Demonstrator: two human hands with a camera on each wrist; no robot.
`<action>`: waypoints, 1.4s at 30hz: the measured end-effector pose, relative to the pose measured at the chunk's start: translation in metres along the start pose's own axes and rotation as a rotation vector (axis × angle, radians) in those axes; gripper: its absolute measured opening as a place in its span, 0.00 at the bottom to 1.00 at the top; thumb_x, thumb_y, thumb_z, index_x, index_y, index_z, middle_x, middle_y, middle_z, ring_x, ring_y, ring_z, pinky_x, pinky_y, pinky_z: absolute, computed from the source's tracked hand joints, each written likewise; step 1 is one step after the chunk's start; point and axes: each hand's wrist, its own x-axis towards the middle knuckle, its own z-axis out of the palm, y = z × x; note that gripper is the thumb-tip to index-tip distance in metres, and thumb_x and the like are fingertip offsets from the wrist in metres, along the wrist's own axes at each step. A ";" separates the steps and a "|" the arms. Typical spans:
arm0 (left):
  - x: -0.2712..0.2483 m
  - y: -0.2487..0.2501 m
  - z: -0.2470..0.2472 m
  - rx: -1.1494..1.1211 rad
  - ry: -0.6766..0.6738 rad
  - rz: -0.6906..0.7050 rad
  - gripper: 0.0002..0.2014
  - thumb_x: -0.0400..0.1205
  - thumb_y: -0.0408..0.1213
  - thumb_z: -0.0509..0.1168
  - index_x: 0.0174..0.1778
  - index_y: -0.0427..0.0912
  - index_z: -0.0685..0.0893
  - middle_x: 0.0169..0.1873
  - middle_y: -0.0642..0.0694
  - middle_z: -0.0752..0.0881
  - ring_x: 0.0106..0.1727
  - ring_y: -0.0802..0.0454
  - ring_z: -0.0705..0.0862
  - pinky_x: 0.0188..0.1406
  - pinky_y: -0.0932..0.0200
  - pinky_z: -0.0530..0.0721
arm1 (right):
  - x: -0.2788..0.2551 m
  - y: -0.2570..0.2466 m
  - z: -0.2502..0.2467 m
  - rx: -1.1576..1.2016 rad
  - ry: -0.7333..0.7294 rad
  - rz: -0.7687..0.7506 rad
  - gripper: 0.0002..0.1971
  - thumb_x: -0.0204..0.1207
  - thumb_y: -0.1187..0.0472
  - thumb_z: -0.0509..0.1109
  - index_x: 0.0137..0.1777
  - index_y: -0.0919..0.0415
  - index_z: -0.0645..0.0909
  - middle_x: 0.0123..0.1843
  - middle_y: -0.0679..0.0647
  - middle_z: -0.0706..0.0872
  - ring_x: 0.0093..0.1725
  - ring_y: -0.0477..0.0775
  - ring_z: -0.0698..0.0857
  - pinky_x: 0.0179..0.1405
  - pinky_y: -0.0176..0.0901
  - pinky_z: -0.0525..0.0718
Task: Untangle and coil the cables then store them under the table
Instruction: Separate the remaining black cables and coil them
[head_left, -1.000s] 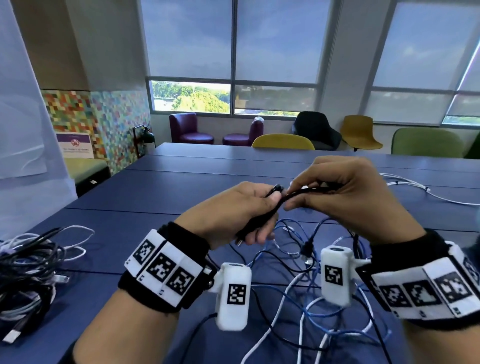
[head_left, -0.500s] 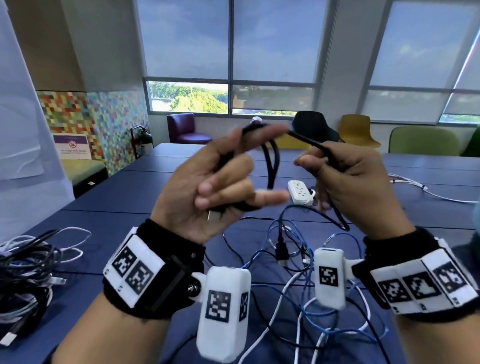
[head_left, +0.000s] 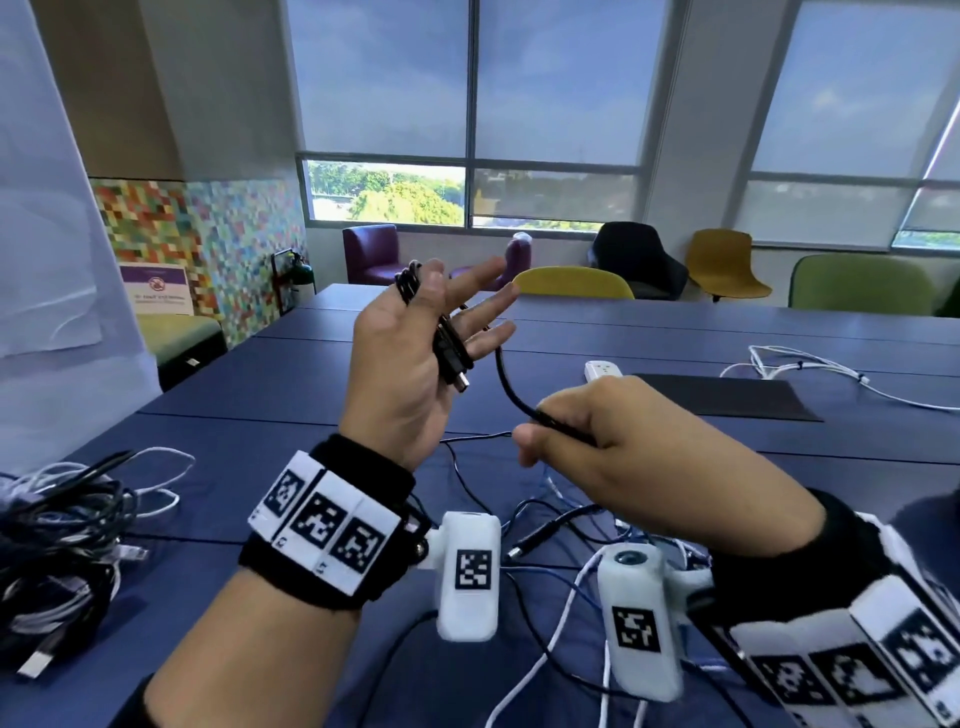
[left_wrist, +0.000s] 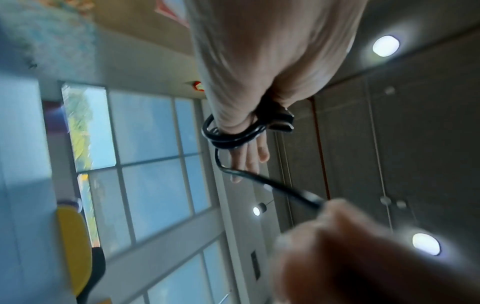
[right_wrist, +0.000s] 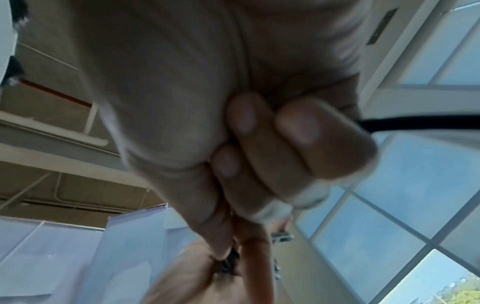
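My left hand (head_left: 402, 364) is raised above the blue table (head_left: 249, 400), palm toward me and fingers straight. A black cable (head_left: 506, 384) is wound in a few turns round it, and the plug (head_left: 460, 382) lies on the palm's lower edge. In the left wrist view the coil (left_wrist: 233, 137) rings the hand (left_wrist: 259, 61). My right hand (head_left: 613, 447) is lower and to the right and pinches the cable's free run between thumb and fingers. The right wrist view shows those curled fingers (right_wrist: 259, 144) with the cable (right_wrist: 415, 123) leaving sideways. A tangle of blue, white and black cables (head_left: 571, 545) lies beneath both hands.
A heap of black and white cables (head_left: 57, 525) sits at the table's left edge. A white power strip (head_left: 602, 370), a black mat (head_left: 727, 397) and a white cable (head_left: 810, 364) lie further back on the right. Chairs (head_left: 571, 283) line the far side.
My right hand has dropped from beside the left hand's fingertips to below them, carrying the cable down. The left hand has turned palm toward me, with its fingers straightened.
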 end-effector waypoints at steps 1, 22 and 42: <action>-0.001 -0.002 0.001 0.020 0.010 0.000 0.08 0.90 0.36 0.52 0.51 0.40 0.75 0.57 0.37 0.89 0.57 0.36 0.89 0.62 0.33 0.83 | -0.002 -0.003 -0.002 0.020 -0.026 0.002 0.20 0.84 0.48 0.62 0.40 0.62 0.85 0.24 0.46 0.77 0.24 0.43 0.73 0.25 0.36 0.70; -0.006 0.005 0.001 0.464 -0.291 -0.153 0.09 0.89 0.29 0.51 0.58 0.46 0.73 0.41 0.37 0.92 0.43 0.40 0.92 0.54 0.55 0.88 | -0.017 0.016 -0.037 0.664 -0.024 -0.021 0.15 0.77 0.49 0.71 0.34 0.58 0.86 0.25 0.56 0.61 0.25 0.53 0.57 0.23 0.42 0.55; -0.015 -0.007 0.006 -0.029 -0.669 -0.728 0.19 0.87 0.49 0.54 0.30 0.46 0.67 0.09 0.53 0.62 0.06 0.57 0.60 0.26 0.54 0.86 | 0.018 0.067 -0.015 0.082 0.590 -0.064 0.07 0.72 0.57 0.79 0.50 0.51 0.92 0.35 0.46 0.83 0.37 0.44 0.81 0.36 0.28 0.73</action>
